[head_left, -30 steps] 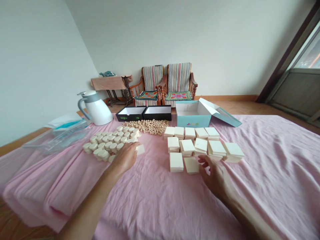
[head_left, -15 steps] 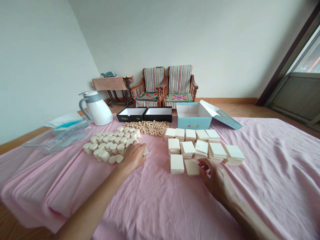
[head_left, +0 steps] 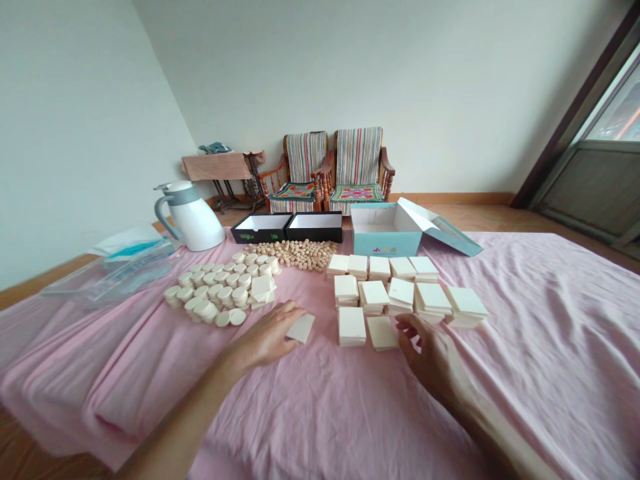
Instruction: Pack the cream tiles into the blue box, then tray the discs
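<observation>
My left hand (head_left: 265, 333) pinches a flat square cream tile (head_left: 301, 328) just above the pink cloth, between two groups of pieces. To its left lie several round cream discs (head_left: 213, 297) with a small stack of square tiles (head_left: 262, 289) at their right edge. My right hand (head_left: 430, 350) rests on the cloth, fingers bent, fingertips touching the lowest stack of square tiles (head_left: 383, 331). Several more square tile stacks (head_left: 400, 287) stand in rows behind it.
A heap of small wooden beads (head_left: 300, 253) lies behind the discs. Two black trays (head_left: 290, 227) and an open blue box (head_left: 393, 230) stand at the back. A white jug (head_left: 190, 215) and clear plastic container (head_left: 113, 273) sit left. Two chairs (head_left: 333, 170) stand by the wall.
My left hand has moved right from the disc pile toward the square stacks, carrying one square tile. My right hand has stayed by the lowest stack.
</observation>
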Demonstrator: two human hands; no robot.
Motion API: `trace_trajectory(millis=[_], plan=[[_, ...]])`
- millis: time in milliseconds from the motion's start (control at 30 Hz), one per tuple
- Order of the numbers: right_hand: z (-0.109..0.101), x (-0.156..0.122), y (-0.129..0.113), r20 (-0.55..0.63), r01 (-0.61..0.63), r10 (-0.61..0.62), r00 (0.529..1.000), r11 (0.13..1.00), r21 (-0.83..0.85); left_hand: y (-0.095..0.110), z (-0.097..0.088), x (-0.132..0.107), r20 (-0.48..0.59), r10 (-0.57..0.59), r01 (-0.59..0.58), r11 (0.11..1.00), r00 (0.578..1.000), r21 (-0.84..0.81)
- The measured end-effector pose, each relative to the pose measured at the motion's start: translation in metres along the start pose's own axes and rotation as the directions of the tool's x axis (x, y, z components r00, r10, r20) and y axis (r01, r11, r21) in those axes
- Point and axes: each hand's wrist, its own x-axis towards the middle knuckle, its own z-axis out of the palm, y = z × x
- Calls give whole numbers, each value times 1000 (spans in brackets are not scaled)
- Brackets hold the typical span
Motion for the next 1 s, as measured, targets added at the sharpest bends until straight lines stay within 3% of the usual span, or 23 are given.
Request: trace_trajectory(millis=[167, 300, 400, 533, 667, 767, 867, 1000], plan=[[-4, 1, -5, -18, 6, -6, 1000, 1000, 6, 1, 2, 5, 0, -28, 28, 1000, 1000, -14], [-9, 2, -9, -30, -4, 4, 1000, 1000, 0, 11, -8, 6, -21, -142, 143, 989, 990, 33], [-10, 3, -12, -35, -10, 11, 999, 1000, 9, 30, -25, 6, -135, -192, 193, 981, 972, -6], [-12, 3, -14, -56, -12, 13, 998, 1000, 13, 77, -39, 16, -315, -51, 22, 995, 948, -95], [-14, 3, -12, -93, -22, 22, 995, 1000, -5, 124, -27, 39, -289, 140, -150, 989, 947, -11], [-15, 4, -8, -95, -43, 41, 995, 999, -17, 142, -8, 55, -254, 179, -154, 981, 950, 117], [-15, 4, -5, -89, -53, 50, 995, 998, -25, 145, 5, 63, -231, 190, -142, 967, 954, 210], [-14, 4, -5, -78, -57, 55, 995, 998, -27, 133, 9, 59, -270, 167, -125, 978, 948, 166]])
